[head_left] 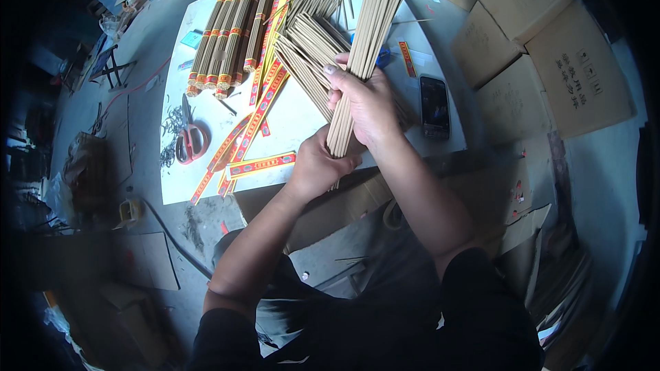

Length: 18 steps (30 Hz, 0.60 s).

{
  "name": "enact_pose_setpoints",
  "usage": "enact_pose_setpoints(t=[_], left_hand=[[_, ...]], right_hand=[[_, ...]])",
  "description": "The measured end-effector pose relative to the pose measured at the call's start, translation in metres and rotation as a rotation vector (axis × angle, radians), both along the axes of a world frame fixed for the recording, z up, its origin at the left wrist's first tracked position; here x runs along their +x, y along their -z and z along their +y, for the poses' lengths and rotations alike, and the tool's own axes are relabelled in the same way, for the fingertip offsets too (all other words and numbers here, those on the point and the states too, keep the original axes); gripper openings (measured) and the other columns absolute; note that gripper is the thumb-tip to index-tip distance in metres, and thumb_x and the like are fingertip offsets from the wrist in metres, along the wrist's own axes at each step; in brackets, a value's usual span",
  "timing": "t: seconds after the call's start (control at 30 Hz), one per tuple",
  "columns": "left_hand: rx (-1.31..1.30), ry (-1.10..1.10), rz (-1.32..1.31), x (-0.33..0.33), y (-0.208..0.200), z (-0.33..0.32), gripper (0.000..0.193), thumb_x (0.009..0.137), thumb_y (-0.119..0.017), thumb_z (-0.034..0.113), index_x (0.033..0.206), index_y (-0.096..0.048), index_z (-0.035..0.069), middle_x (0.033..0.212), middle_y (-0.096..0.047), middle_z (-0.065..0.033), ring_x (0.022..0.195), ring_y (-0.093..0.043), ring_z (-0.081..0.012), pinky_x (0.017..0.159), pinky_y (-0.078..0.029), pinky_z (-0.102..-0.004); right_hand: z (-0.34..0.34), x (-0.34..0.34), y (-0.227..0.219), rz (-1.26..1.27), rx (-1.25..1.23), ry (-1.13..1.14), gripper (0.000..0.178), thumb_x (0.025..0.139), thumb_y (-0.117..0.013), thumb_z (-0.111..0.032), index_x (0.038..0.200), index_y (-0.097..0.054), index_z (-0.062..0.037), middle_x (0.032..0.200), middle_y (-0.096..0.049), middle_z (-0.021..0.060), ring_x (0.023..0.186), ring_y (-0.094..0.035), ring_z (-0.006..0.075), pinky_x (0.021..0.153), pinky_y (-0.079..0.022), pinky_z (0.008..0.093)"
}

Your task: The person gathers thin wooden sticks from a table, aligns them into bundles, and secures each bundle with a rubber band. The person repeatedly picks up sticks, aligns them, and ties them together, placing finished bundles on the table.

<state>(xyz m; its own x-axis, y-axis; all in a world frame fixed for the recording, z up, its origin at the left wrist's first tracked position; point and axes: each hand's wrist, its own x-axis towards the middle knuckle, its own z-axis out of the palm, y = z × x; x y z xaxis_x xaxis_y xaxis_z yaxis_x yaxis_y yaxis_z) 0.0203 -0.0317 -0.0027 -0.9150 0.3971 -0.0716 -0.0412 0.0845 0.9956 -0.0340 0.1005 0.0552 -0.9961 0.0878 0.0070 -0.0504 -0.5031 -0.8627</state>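
Left hand and right hand wrap fingers snugly round a slanted bundle of straight tan sticks above white table, loose tan sticks just behind, red-and-yellow printed paper strips left, black phone right, dark-printed brown cardboard cartons beyond.

I get my brightest patch toward 11 o'clock, where the white tabletop throws back cool light and looks nearly washed out; I can't tell the source. From 5 to 7 o'clock the view sinks into shadow, and the black sleeves lose most of their folds. My fisheye bows the table's edges and tilts the cartons at 2 o'clock, with black vignetting around the rim. The bundle of sticks reads fairly crisp; the clutter at 9 o'clock is soft and murky.
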Motion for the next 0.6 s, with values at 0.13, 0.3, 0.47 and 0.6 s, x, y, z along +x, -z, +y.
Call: enact_pose_setpoints(t=[0.13,0.3,0.47,0.6], left_hand=[[0.476,0.37,-0.611,0.0,-0.022,-0.018,0.037,0.076,-0.083,0.0,0.105,-0.06,0.004,0.082,-0.064,-0.0047,0.063,-0.063,-0.0157,0.06,-0.054,-0.0299],[0.637,0.441,-0.66,0.006,-0.017,-0.017,0.033,0.08,-0.079,0.003,0.105,-0.058,0.003,0.078,-0.06,-0.0044,0.058,-0.06,-0.0151,0.056,-0.052,-0.0305],[-0.02,0.009,-0.196,0.013,-0.01,0.009,0.032,0.085,-0.081,0.009,0.107,-0.059,-0.001,0.084,-0.067,-0.0057,0.068,-0.064,-0.0116,0.062,-0.053,-0.0287],[0.349,0.283,-0.415,0.008,-0.024,-0.003,0.031,0.086,-0.079,0.005,0.108,-0.058,0.002,0.081,-0.065,-0.0056,0.069,-0.066,-0.0151,0.064,-0.055,-0.0296]], right_hand=[[0.014,0.001,-0.011,-0.063,-0.235,-0.288,0.036,0.097,-0.07,-0.022,0.128,-0.057,-0.0098,0.079,-0.049,-0.004,0.069,-0.05,0.0081,0.067,-0.046,0.028],[0.012,0.002,-0.004,-0.021,-0.331,-0.379,0.035,0.094,-0.071,-0.018,0.126,-0.058,-0.0086,0.078,-0.051,-0.0035,0.066,-0.051,0.0078,0.065,-0.046,0.0281],[0.007,0.0,-0.002,-0.02,0.015,-0.052,0.031,0.087,-0.076,-0.011,0.114,-0.06,-0.008,0.074,-0.055,-0.0009,0.059,-0.053,0.0085,0.057,-0.046,0.028],[0.016,0.0,-0.009,-0.067,-0.19,-0.28,0.032,0.094,-0.069,-0.016,0.123,-0.059,-0.0083,0.075,-0.051,-0.003,0.063,-0.05,0.0079,0.059,-0.043,0.0259]])
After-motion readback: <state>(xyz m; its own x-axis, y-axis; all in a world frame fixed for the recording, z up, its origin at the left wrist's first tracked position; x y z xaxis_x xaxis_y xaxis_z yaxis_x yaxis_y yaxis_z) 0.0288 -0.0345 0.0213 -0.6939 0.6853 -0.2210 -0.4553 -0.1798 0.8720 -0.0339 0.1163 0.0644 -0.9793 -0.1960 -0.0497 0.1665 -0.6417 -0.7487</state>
